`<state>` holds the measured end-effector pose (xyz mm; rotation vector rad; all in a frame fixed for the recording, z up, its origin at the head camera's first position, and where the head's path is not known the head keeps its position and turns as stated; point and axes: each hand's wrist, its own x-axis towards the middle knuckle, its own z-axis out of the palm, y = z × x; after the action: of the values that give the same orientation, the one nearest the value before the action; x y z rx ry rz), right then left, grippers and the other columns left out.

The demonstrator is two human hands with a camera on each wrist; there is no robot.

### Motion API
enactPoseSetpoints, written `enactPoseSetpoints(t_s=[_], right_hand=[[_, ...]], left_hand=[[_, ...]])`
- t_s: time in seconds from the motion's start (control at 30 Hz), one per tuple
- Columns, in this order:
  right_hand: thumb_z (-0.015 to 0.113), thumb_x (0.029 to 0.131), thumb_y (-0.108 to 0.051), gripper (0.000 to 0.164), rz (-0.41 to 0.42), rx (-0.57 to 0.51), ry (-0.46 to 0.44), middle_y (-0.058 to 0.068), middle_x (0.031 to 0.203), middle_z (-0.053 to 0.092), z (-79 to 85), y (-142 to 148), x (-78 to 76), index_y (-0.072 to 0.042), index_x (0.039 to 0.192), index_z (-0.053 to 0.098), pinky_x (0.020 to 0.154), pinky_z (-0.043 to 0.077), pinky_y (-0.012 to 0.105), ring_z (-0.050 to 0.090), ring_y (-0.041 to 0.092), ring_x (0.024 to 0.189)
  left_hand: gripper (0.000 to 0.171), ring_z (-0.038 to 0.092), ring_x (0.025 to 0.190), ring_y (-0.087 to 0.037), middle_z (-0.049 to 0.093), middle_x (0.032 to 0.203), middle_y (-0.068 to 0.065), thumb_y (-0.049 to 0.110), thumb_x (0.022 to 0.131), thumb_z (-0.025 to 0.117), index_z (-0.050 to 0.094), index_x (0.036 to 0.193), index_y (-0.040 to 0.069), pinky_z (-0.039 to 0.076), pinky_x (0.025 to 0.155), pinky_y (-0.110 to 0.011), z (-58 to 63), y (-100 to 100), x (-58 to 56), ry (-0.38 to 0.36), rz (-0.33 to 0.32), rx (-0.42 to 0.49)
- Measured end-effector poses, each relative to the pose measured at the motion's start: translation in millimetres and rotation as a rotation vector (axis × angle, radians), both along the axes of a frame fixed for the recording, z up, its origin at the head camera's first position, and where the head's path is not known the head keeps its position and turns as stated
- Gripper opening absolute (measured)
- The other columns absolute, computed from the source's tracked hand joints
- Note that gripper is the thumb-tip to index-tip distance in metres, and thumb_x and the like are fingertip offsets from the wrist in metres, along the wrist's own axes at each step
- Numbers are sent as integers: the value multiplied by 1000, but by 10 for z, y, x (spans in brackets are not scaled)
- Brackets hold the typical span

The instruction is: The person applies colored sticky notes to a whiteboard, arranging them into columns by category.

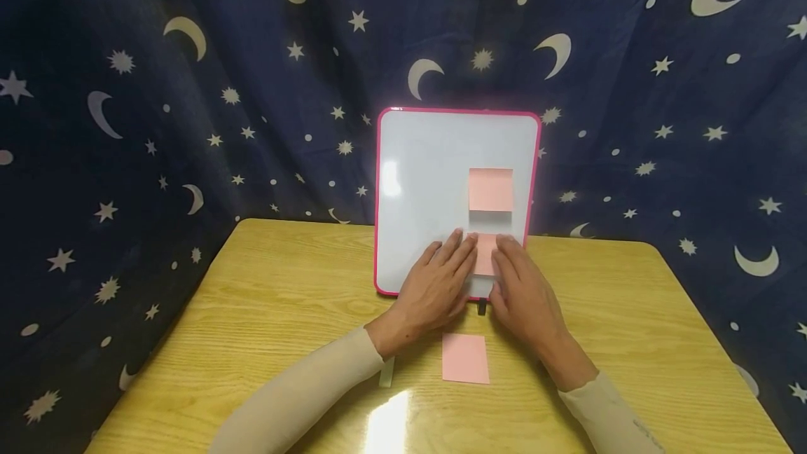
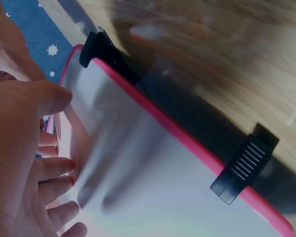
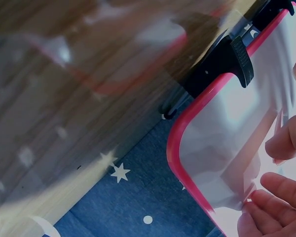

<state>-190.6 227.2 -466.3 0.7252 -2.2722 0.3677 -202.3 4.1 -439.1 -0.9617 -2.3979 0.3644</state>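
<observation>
A whiteboard (image 1: 422, 209) with a pink frame stands on the table against the curtain. On its right half is one pink sticky note (image 1: 491, 190), with a second pink sticky note (image 1: 485, 258) below it. My left hand (image 1: 437, 279) has its fingers extended onto the left side of the lower note. From the other side, my right hand (image 1: 528, 293) touches that note's right edge with its fingertips. Both thumbs stay lower down, near the board's bottom edge. In the left wrist view, the left fingers (image 2: 59, 190) lie nearly straight along the board.
A third pink sticky note (image 1: 465, 359) lies on the wooden table (image 1: 284, 300) between the forearms. Beside the left wrist a pale strip (image 1: 387, 373) is partly covered by the arm. Black clips (image 2: 244, 165) grip the board's lower edge. Behind hangs a dark blue curtain (image 1: 208, 104).
</observation>
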Motion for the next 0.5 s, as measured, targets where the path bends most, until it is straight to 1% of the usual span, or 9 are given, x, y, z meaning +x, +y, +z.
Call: enactPoseSetpoints(t_s=[0.2, 0.5], right_hand=[[61, 86, -8, 52, -13, 17, -30, 27, 153, 52, 15, 2, 13, 15, 133, 61, 118, 41, 57, 48, 42, 146], [63, 85, -8, 50, -8, 5, -10, 28, 151, 53, -3, 1, 3, 15, 129, 62, 118, 41, 56, 50, 44, 144]], left_hand=[[82, 27, 161, -28, 30, 174, -6, 54, 99, 60, 38, 164, 8, 34, 122, -42, 1, -28, 4, 5, 3, 12], [81, 27, 161, -28, 30, 174, -6, 54, 98, 61, 41, 163, 10, 34, 122, -42, -16, -71, 13, 11, 16, 24]])
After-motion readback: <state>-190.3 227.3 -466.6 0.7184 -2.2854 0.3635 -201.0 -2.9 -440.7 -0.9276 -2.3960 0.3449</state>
